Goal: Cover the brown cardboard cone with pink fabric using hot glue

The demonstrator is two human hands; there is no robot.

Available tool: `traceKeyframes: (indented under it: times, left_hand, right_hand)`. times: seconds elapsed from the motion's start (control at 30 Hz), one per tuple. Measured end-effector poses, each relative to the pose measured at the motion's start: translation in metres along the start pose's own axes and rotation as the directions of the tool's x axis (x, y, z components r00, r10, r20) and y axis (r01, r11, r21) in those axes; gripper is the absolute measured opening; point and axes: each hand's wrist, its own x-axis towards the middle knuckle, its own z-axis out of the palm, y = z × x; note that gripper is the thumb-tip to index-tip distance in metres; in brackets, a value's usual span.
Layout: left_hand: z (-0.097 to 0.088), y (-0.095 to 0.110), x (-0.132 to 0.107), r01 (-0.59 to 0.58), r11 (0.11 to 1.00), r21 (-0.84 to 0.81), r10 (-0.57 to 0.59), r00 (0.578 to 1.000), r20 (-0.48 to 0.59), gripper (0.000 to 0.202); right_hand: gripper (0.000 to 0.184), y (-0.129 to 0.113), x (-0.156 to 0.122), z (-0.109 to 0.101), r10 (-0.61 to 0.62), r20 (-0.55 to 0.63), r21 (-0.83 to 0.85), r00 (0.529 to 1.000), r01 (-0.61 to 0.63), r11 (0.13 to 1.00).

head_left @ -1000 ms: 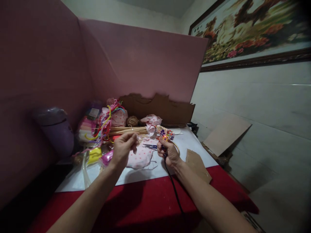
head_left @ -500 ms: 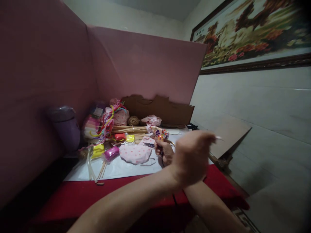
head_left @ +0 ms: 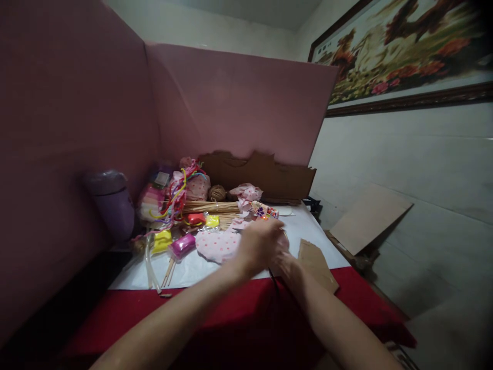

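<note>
My left hand (head_left: 259,242) is closed and somewhat blurred, lying across the front of my right hand (head_left: 284,254). What its fingers pinch cannot be made out. Mostly covered by it, my right hand grips dark scissors (head_left: 238,230), whose blade tips point left. A thin tan curved rim (head_left: 286,237) shows beside the hands. Just left of them lies a pink dotted fabric piece (head_left: 215,245) on white paper (head_left: 188,275). Behind the hands is a flower-patterned fabric roll (head_left: 265,209).
Thin wooden sticks (head_left: 211,207), a twine ball (head_left: 217,193) and bright clay packets (head_left: 182,246) lie left and behind. A purple tumbler (head_left: 113,205) stands far left. Torn cardboard (head_left: 318,264) is at right on the red cloth (head_left: 346,303). Pink panels (head_left: 234,103) wall the back and left.
My left hand has come back from the right to my right hand and now covers much of it. The cardboard piece at right has come into sight. The view has shifted slightly.
</note>
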Motion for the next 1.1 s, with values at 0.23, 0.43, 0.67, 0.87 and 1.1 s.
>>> traceKeyframes:
  times: [0.23, 0.43, 0.67, 0.87, 1.1]
  left_hand:
    - [-0.114, -0.070, -0.005, 0.362, 0.914, -0.182, -0.400, 0.877, -0.266, 0.008]
    - [-0.112, -0.065, -0.017, 0.444, 0.815, -0.372, -0.509, 0.856, -0.094, 0.030]
    - [-0.118, -0.034, -0.012, 0.396, 0.909, 0.133, -0.395, 0.918, -0.030, 0.035]
    - [-0.111, -0.073, -0.021, 0.346, 0.708, 0.615, -0.395, 0.917, -0.061, 0.014]
    - [-0.129, -0.072, -0.008, 0.432, 0.713, 0.552, -0.407, 0.896, -0.175, 0.022]
  right_hand:
    - [0.032, 0.000, 0.001, -0.002, 0.081, 0.059, 0.269, 0.995, -0.094, 0.958]
    - [0.038, 0.001, 0.004, -0.004, 0.145, 0.109, 0.420, 0.984, -0.177, 0.890]
    - [0.034, 0.000, 0.006, -0.006, 0.173, 0.095, 0.479, 0.980, -0.197, 0.856]
    - [0.032, 0.000, 0.006, -0.007, 0.182, 0.091, 0.498, 0.979, -0.203, 0.843]
    - [0.036, -0.003, 0.006, -0.007, 0.169, 0.088, 0.516, 0.982, -0.190, 0.836]
